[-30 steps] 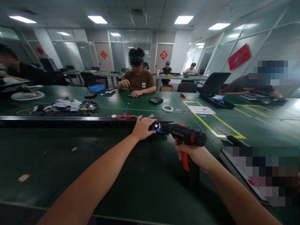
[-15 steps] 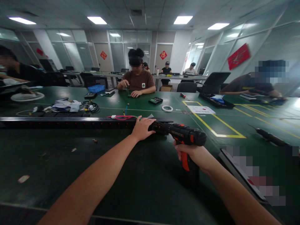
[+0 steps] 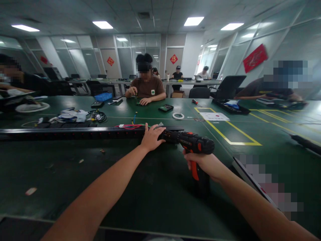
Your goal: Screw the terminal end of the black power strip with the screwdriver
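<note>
My right hand (image 3: 203,163) is closed round the grip of a black and orange cordless drill (image 3: 193,144), which points left. The drill's nose meets the right end of a long black power strip (image 3: 75,132) lying across the green table (image 3: 150,187). My left hand (image 3: 150,138) rests on that end of the strip, fingers curled over it beside the drill's nose. What the drill's tip touches is hidden by my left hand.
Red wires (image 3: 130,126) lie just behind the strip. Further back are a tape roll (image 3: 178,115), a black meter (image 3: 166,107), a blue bin (image 3: 103,96) and a cable heap (image 3: 75,115). A person in a brown shirt (image 3: 146,88) sits opposite; others sit left and right. Yellow lines (image 3: 225,132) mark the table.
The drill's nose light, lit a second ago, is off. The drill and my right hand have edged left toward the strip's end. My left hand stays on the strip.
</note>
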Available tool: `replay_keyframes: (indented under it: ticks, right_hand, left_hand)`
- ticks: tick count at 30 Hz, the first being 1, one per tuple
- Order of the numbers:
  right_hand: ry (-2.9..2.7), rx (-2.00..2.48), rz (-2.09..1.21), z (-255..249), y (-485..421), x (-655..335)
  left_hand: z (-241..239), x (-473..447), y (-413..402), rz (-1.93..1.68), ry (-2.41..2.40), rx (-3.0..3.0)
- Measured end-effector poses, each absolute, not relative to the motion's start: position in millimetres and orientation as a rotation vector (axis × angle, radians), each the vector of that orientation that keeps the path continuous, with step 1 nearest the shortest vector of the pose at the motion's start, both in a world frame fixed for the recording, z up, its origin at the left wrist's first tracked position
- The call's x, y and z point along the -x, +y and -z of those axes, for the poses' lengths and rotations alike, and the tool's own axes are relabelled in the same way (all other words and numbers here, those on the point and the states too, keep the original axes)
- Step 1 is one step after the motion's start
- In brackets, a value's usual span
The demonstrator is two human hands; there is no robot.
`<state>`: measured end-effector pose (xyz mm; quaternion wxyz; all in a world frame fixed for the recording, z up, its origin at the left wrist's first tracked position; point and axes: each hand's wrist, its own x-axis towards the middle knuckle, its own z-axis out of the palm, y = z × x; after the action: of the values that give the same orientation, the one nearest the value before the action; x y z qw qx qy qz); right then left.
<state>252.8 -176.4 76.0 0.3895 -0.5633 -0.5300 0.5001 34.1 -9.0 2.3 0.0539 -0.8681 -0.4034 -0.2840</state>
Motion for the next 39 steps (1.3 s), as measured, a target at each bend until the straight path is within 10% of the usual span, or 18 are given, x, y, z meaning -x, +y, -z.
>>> replay_keyframes:
  ticks: [39]
  right_hand:
    - [-1.314,1.392,-1.249,-75.7,-176.9,-253.9]
  left_hand:
    - [-2.6,-32.8,-6.9,0.88,-1.253,2.667]
